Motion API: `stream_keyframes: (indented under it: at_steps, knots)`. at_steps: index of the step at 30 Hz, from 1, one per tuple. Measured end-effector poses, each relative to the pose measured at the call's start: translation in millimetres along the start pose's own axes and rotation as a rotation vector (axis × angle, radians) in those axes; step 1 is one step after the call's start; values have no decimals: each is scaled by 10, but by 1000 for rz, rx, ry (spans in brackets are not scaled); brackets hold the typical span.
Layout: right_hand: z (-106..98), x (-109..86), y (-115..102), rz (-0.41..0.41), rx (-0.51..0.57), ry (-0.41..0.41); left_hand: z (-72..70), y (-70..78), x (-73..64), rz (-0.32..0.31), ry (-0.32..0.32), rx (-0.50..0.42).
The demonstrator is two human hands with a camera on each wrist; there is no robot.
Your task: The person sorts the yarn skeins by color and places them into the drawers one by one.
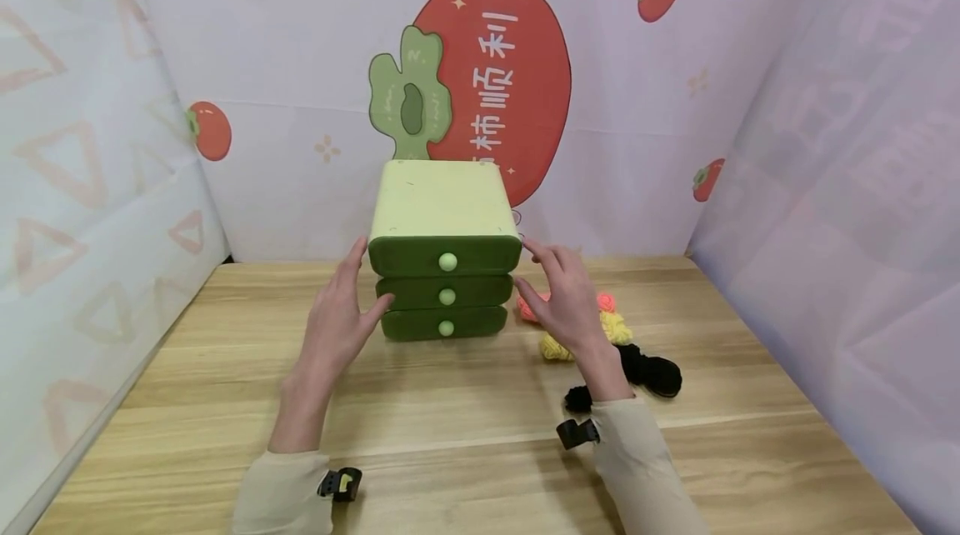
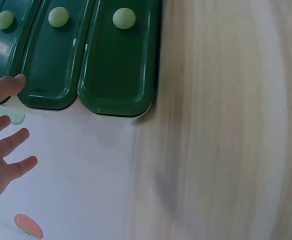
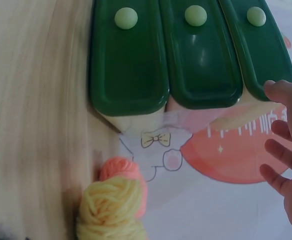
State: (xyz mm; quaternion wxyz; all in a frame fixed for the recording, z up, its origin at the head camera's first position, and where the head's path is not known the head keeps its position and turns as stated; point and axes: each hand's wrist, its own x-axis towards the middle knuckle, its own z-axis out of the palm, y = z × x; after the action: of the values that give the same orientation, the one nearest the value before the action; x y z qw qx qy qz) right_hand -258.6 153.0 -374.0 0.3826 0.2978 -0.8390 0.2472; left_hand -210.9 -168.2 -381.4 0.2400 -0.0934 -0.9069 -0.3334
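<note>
2 hands [image 1: 339,322] [image 1: 567,302] flank drawers [image 1: 420,291] — 1 per wrist view

The head camera looks forward and down across the tabletop [image 1: 450,427] at the green drawer unit [image 1: 412,255], while both wrist cameras, nearer and rolled sideways in opposite directions, share its drawer fronts [image 2: 118,67], the right one sharing yellow yarn [image 3: 111,205] with the head view

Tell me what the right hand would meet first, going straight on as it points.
Probably the right side of the boxy pale yellow and dark green three-drawer cabinet: the right hand angles forward and leftward toward it. Depth leaves unclear whether they touch.
</note>
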Motion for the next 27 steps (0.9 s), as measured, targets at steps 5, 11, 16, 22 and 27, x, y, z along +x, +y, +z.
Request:
stream_keyframes:
  at_steps: [5, 11, 16, 22, 27]
  knots:
    - [36, 110, -57, -69, 3, 56, 22, 32, 50, 4, 8, -19]
    - [80, 253, -161, -192, 33, 76, 45, 46, 73, 26, 20, -49]
    - [117, 346, -322, -250, 21, 12, 27, 63, 103, 19, -4, -97]
    - [221, 407, -462, -305, 1, -64, 18, 76, 111, -38, -57, -158]
    - [298, 440, -496, -316, 50, -84, 22, 72, 93, -65, -77, -191]
